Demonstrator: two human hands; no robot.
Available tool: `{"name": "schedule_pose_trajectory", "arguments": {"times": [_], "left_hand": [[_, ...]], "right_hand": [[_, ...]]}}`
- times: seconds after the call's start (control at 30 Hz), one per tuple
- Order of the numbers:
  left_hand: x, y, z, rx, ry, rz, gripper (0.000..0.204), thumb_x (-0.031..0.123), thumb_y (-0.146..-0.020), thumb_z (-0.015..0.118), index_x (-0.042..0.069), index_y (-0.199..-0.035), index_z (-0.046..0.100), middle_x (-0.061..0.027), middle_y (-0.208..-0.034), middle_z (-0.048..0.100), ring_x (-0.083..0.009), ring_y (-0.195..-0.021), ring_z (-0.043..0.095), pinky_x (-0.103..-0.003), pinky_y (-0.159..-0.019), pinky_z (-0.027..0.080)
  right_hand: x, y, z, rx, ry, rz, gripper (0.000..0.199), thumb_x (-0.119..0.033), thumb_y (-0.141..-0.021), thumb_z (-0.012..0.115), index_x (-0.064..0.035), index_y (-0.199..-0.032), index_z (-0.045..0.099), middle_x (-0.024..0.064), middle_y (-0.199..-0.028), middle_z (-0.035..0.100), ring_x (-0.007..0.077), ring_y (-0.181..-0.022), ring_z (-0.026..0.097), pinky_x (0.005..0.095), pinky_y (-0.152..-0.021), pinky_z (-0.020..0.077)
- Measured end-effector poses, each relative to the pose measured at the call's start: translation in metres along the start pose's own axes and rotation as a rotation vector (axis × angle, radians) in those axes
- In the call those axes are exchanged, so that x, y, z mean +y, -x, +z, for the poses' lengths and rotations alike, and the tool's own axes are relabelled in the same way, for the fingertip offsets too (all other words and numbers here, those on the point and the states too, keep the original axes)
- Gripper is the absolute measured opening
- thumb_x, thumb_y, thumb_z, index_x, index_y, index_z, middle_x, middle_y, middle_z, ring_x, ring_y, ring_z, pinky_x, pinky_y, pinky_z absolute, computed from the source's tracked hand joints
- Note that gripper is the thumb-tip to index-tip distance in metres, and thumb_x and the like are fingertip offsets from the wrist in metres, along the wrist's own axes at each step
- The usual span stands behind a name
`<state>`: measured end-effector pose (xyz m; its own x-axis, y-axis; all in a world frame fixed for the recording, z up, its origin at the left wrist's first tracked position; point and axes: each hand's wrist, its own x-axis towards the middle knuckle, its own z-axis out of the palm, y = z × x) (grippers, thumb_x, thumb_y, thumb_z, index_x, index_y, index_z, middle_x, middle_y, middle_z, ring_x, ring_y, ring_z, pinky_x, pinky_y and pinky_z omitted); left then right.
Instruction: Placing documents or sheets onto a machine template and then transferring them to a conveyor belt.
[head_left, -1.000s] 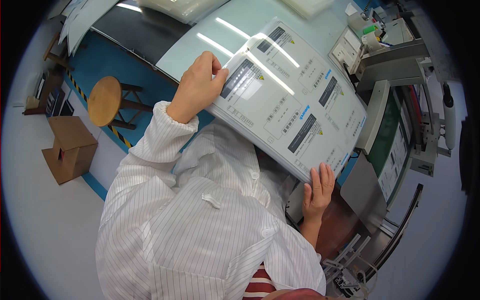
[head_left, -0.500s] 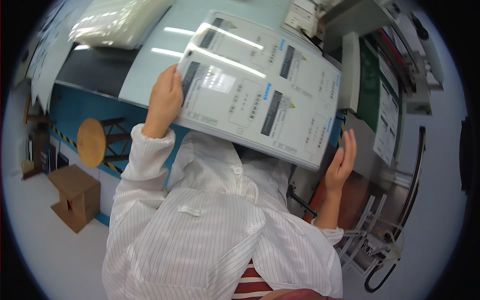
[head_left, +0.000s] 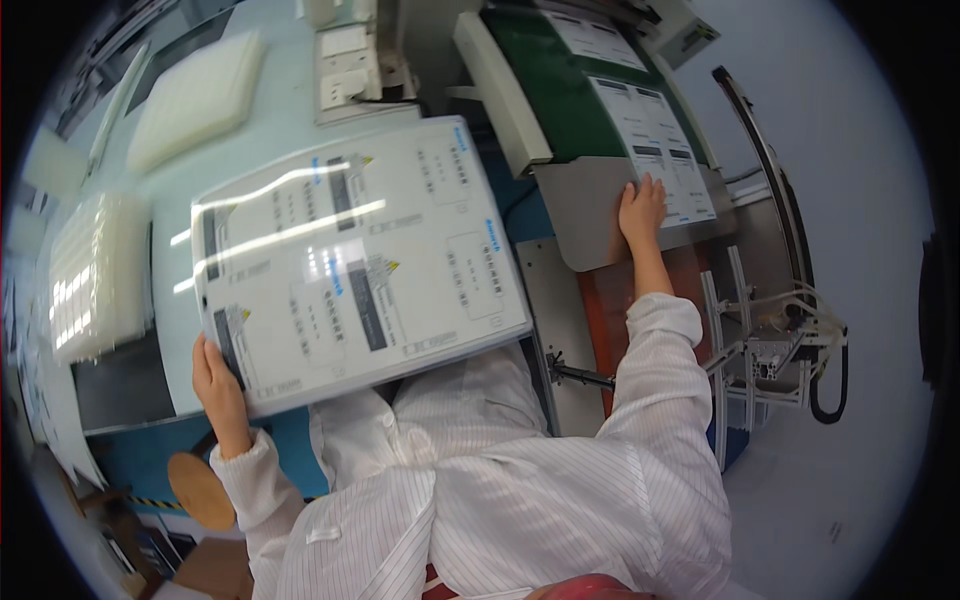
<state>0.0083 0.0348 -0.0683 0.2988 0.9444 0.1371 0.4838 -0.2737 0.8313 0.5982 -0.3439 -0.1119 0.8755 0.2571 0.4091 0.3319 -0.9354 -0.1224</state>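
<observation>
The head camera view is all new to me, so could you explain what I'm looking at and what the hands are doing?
There's no robot here: a person works with two bare hands. A wide fisheye camera on their head looks down, which is why straight edges bend. The left hand is at the near-left corner of a stack of glossy printed sheets; how firmly it grips is hard to tell. That stack overhangs the near edge of a pale table, where two milky plastic bundles also lie. The right hand reaches to a printed sheet that lies partly on a green conveyor belt and partly on the metal plate at its end.
</observation>
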Motion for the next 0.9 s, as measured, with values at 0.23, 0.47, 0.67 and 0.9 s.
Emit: {"name": "schedule_pose_trajectory", "arguments": {"times": [0.23,0.47,0.67,0.9], "left_hand": [[-0.004,-0.001,-0.005,-0.026,-0.049,-0.005,0.040,0.025,-0.104,0.041,-0.008,-0.124,0.053,-0.0165,-0.112,0.063,-0.0217,-0.101,0.057,-0.030,-0.091,0.043],[0.017,-0.002,-0.001,-0.074,-0.031,-0.005,0.039,0.023,-0.105,0.040,-0.008,-0.124,0.053,-0.0163,-0.110,0.063,-0.0216,-0.098,0.058,-0.030,-0.090,0.044],[0.007,0.000,0.004,0.018,-0.080,0.058,0.039,0.023,-0.104,0.041,-0.008,-0.123,0.053,-0.0157,-0.107,0.063,-0.0198,-0.095,0.057,-0.029,-0.087,0.044],[0.013,0.001,-0.001,0.059,-0.050,0.055,0.037,0.021,-0.104,0.041,-0.008,-0.123,0.054,-0.0183,-0.111,0.064,-0.0265,-0.100,0.060,-0.034,-0.090,0.045]], "right_hand": [[0.006,-0.026,-0.004,-0.085,0.013,0.076,0.064,-0.043,-0.096,0.043,-0.0049,-0.146,0.034,0.0201,-0.154,0.028,0.0352,-0.145,0.021,0.0572,-0.114,0.0162],[0.006,0.001,-0.023,-0.328,-0.021,0.160,0.075,-0.056,-0.097,0.033,-0.0083,-0.153,0.022,0.0143,-0.160,0.018,0.0323,-0.148,0.013,0.0544,-0.117,0.0077],[-0.018,0.079,-0.072,-0.393,-0.129,-0.052,0.092,-0.062,-0.087,0.052,-0.0085,-0.154,0.017,0.0174,-0.159,0.015,0.0344,-0.148,0.010,0.0538,-0.117,0.0053],[-0.003,0.103,-0.100,-0.489,-0.095,-0.317,0.070,-0.016,-0.088,0.060,-0.0064,-0.149,0.028,0.0223,-0.152,0.029,0.0362,-0.143,0.023,0.0434,-0.115,0.0209]]}}
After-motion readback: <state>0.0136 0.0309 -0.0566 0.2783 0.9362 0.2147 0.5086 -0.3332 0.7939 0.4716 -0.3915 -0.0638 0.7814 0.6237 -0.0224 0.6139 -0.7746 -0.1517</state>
